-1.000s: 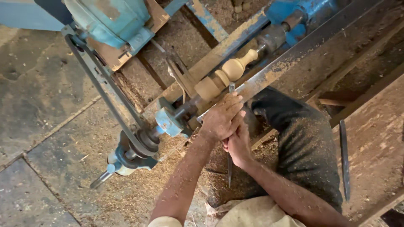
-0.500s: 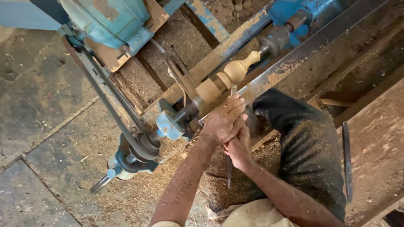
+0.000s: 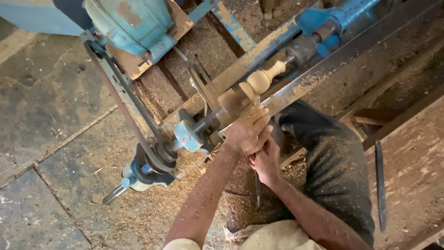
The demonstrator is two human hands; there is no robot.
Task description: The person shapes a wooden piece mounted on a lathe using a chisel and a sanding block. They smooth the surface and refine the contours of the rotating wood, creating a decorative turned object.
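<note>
Now, hands: two. Left hand point(image 3: 247, 132) presses one thin metal chisel point(image 3: 257, 185) on the rusty metal rail point(image 3: 319, 74); right hand point(image 3: 267, 159) grips it, fingers curled tight.
Wood: one pale, round turned wooden piece point(image 3: 256, 83) on the blue lathe point(image 3: 187, 134), touching the chisel tip.
Spare: one dark flat metal file point(image 3: 380, 185) lying on the wooden bench at the right edge.

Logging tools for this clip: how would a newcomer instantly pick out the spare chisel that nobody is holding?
Start at the blue wood lathe running diagonally across the top, then drop to the rough wooden board at the right edge. The spare chisel lies alone there, a long dark metal bar lying almost straight up and down the picture. Unlike the thin tool gripped under both hands at the spinning workpiece, nothing touches it.
</note>
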